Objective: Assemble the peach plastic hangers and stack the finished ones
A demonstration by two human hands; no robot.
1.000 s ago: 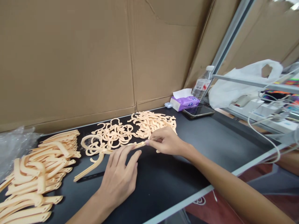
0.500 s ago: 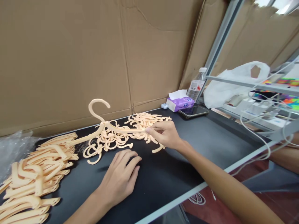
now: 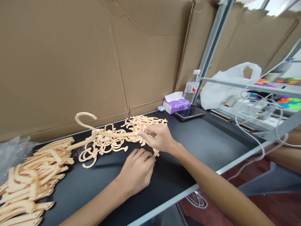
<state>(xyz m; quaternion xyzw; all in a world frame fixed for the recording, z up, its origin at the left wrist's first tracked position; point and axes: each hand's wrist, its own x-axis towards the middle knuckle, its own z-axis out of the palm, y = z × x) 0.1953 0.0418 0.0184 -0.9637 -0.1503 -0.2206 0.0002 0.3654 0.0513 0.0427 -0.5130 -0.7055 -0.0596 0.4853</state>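
My right hand [image 3: 158, 136] pinches one arm end of a peach-coloured plastic clothes hanger [image 3: 117, 135], raised with its hook toward the back left. The hanger's other arm reaches to the left-hand heap of parts. Below my right hand, my left hand [image 3: 138, 169] is closed, palm down, its fingers curled at a small curved hanger piece [image 3: 156, 153]. Its fingers partly cover that piece. Behind the hanger lie a loose pile of curved hook pieces [image 3: 105, 142] and a second pile of them [image 3: 143, 121].
Hanger arms [image 3: 35, 175] are heaped at left beside clear plastic wrap [image 3: 14, 155]. At the back right stand a purple tissue pack [image 3: 176, 105], a water bottle [image 3: 191, 88] and a phone [image 3: 190, 113]. A metal shelf [image 3: 249, 84] with cables and a white bag [image 3: 225, 86] borders the right.
My left hand has moved right, to the small curved piece beneath my right hand. The hanger's hook has tipped lower and leftward. The whole view has shifted slightly.
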